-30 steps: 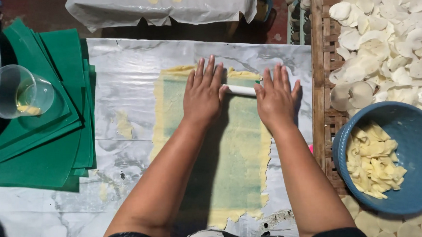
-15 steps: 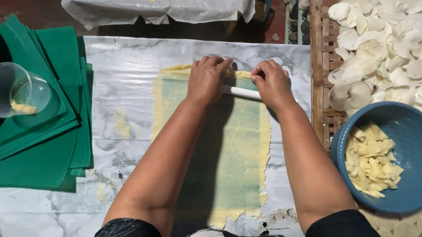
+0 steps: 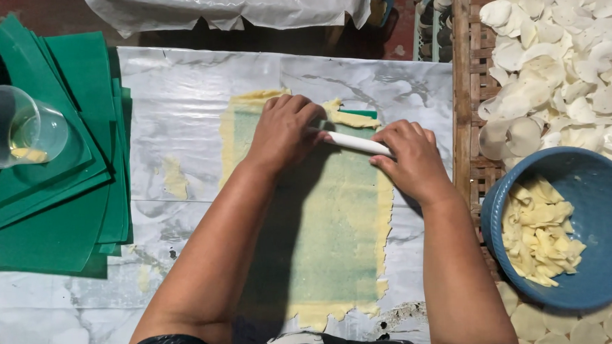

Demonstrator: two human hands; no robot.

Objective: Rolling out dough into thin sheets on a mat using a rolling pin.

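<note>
A thin sheet of yellow dough (image 3: 342, 232) lies spread over a green mat on a marble-patterned plastic sheet (image 3: 181, 102). A white rod-like rolling pin (image 3: 356, 143) lies across the far part of the dough. My left hand (image 3: 284, 129) curls over the pin's left end. My right hand (image 3: 410, 158) curls over its right end. The dough's far edge is ragged, with a corner of green mat (image 3: 361, 114) showing.
A stack of green mats (image 3: 55, 174) lies at the left with a clear plastic cup (image 3: 16, 128) on it. A blue bowl of yellow dough scraps (image 3: 559, 231) sits at the right, beside a bamboo tray (image 3: 463, 105) of white round wafers (image 3: 560, 61). A white sheet (image 3: 232, 8) lies at the far side.
My hands went from flat, fingers stretched over the pin, to curled around it. The pin has rolled back toward me along the dough.
</note>
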